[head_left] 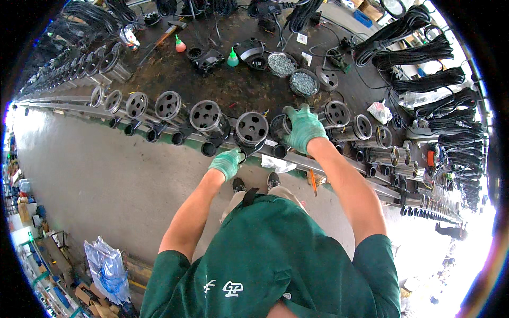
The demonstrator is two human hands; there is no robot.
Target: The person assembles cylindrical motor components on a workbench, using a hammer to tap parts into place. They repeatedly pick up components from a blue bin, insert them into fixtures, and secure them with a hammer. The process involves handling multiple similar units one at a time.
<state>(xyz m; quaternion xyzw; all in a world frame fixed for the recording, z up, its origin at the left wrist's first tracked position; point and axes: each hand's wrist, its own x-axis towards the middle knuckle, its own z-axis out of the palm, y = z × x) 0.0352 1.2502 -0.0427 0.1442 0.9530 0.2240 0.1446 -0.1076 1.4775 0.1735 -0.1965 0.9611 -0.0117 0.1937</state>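
Note:
My left hand [228, 163], in a green glove, is closed round the black side spout of a cylindrical pump body [252, 127]. That pump body has a dark round end plate with several holes and stands at the bench's near edge. Just right of it is another black pump body [279, 125], its top mostly covered. My right hand [305, 128], gloved the same way, curls over its rim from the right, fingers bent round it. Part of that body is hidden under the glove. A metal cylinder with a holed end plate [336, 114] stands close to the right hand's far side.
Several similar pump bodies [205, 115] line the bench edge on both sides. Further back lie two bowls of small metal parts [304, 83], a green bottle [233, 57], a red bottle [180, 44], a hammer [164, 37] and black cable coils [397, 37]. A metal rail [313, 163] runs along the front.

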